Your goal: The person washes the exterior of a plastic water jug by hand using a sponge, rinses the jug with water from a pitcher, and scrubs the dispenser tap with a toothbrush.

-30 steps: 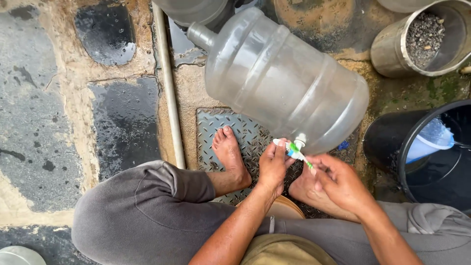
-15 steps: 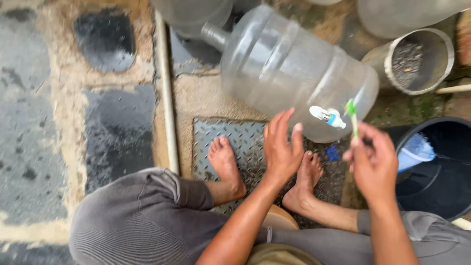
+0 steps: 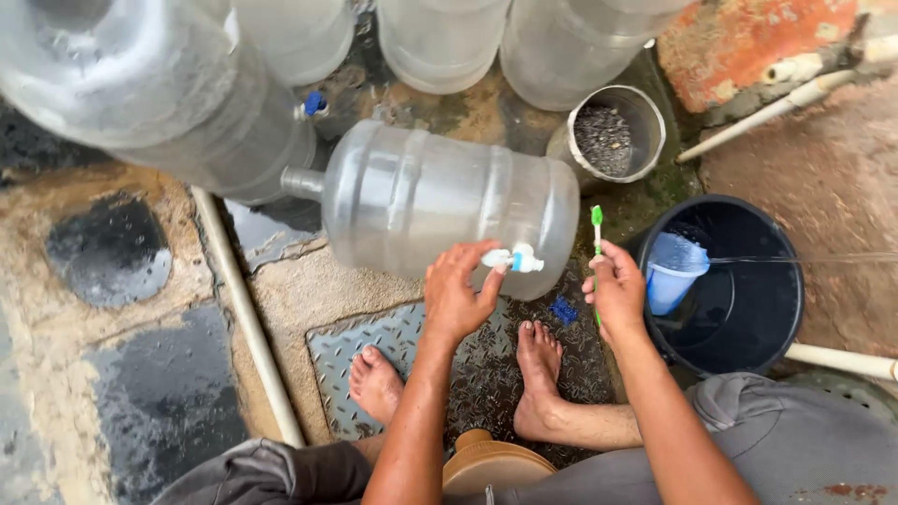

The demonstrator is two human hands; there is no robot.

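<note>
Left hand (image 3: pixel 456 297) on jug tap (image 3: pixel 513 259) — right hand (image 3: pixel 617 292) holding toothbrush (image 3: pixel 596 223).

View: the head camera has tipped forward since a second ago, so more clear jugs now show along the 12 o'clock edge and the black round bucket (image 3: pixel 748 309) sits whole at 3 o'clock.
Large clear plastic water jug (image 3: pixel 440 201): a second ago it slanted with its neck toward 11 o'clock; now it lies nearly level, neck toward 9 o'clock.
Left hand (image 3: pixel 456 292): it has shifted from pinching the tap beside the other hand to gripping the white and blue tap (image 3: pixel 513 259) alone.
Right hand (image 3: pixel 617 292): it has drawn away toward 3 o'clock, lifting the green toothbrush (image 3: pixel 597 234) upright, clear of the jug.
</note>
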